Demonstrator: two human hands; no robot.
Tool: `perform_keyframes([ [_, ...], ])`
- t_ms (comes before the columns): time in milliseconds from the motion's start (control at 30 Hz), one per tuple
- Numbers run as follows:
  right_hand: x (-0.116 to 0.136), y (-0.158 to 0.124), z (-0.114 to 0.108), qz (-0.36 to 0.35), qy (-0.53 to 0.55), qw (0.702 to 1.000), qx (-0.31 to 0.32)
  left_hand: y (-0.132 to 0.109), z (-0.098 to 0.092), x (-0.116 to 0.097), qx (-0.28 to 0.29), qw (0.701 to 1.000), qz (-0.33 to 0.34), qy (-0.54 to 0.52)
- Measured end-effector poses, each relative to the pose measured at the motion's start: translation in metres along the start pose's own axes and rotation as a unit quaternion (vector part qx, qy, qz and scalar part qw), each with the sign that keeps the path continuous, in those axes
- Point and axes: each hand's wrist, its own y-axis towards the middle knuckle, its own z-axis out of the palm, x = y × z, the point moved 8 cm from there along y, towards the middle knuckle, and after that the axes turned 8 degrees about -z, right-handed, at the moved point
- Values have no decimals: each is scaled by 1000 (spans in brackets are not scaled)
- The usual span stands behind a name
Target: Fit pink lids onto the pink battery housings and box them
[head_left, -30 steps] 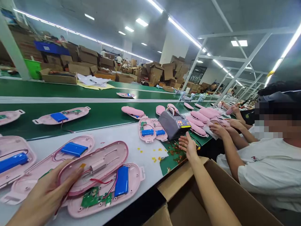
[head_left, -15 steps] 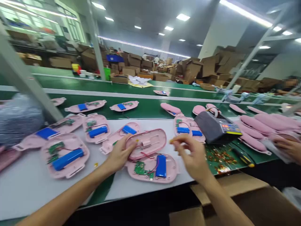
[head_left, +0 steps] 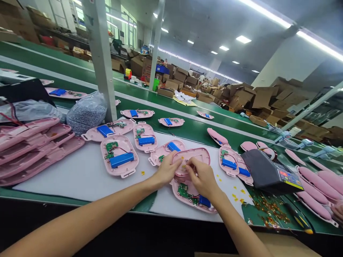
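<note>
A pink oval shell half [head_left: 197, 156] lies tilted on the white sheet [head_left: 80, 175], over a second pink shell [head_left: 187, 194] that holds a green circuit board and a blue battery. My left hand [head_left: 167, 170] grips the upper shell's left edge, fingers curled round it. My right hand [head_left: 202, 176] is closed in a pinch on the inside of that same shell, pressing a small yellow tape piece there. Red wires run between the two shells.
More pink shells with blue batteries [head_left: 119, 159] lie on the sheet and the green belt. A stack of pink shells [head_left: 32, 150] sits far left, a bag of grey pellets [head_left: 85, 112] beside a white post. A grey tape dispenser [head_left: 270, 173] stands right, closed pink cases [head_left: 316, 185] beyond.
My right hand has come from the tape dispenser on the right to the pink shell, carrying a yellow tape piece. The view has swung left. My left hand has kept its hold.
</note>
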Motion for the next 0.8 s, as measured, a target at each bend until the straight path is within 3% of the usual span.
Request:
perform_keyframes([
  [133, 2, 0, 9, 36, 71, 997, -18, 1, 3, 4, 13, 997, -25, -76],
  [400, 8, -2, 17, 44, -114, 991, -55, -15, 16, 8, 114, 972, -83, -187],
  [500, -6, -5, 13, 104, -140, 980, -96, -17, 14, 5, 134, 976, -57, -161],
  [600, -29, -12, 6, 178, -90, 974, -107, -14, 12, 3, 151, 985, -15, -84],
  [667, -32, -17, -10, 167, -64, 976, -122, -13, 10, 3, 148, 989, 1, -27],
  [767, -15, -29, -63, 96, -133, 965, -206, -18, 8, -1, 154, 987, 32, 36],
  [800, -6, -32, -75, 66, -160, 964, -201, -23, 10, -3, 175, 982, 42, 54],
])
